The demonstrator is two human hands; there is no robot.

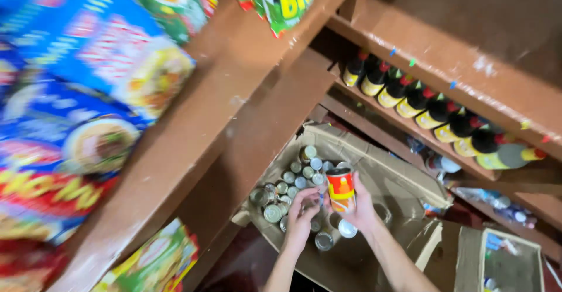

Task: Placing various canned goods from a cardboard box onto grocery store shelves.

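Right hand (358, 205) gripping a red-and-orange can (341, 190) above the cardboard box (374, 163); left hand (302, 211) closed on its base; lift upright

We look down along brown wooden shelves (234, 87), their boards worn and flecked with pale spots and bits of coloured paper. On the left shelf edge lie bright blue, red and green food packets (88, 93), blurred by closeness, and on the right shelf a row of dark bottles (433, 107) with yellow labels and red caps runs along its front edge. Below, the floor (246, 263) is dark reddish and dim, the light warm and weak.
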